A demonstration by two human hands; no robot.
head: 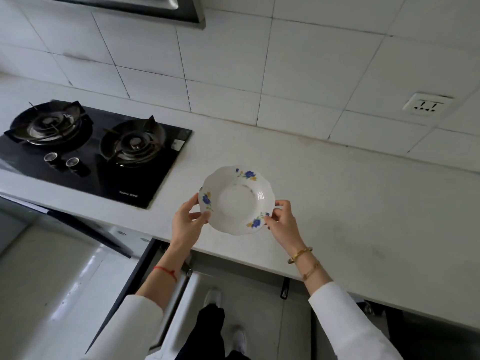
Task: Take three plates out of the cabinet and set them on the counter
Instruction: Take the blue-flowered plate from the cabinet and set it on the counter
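Note:
A white plate [235, 201] with blue and yellow flowers on its scalloped rim is over the near part of the pale counter [337, 193]. My left hand [185, 222] grips its left rim and my right hand [281, 220] grips its right rim. I cannot tell whether the plate touches the counter or hovers just above it. Below the counter edge an open cabinet door [179, 302] stands out toward me; the cabinet's inside is hidden.
A black two-burner gas hob [96, 149] is set into the counter at the left. A white tiled wall with a socket [426, 105] rises behind. A range hood [155, 9] hangs at the top left. My feet stand on the grey floor below.

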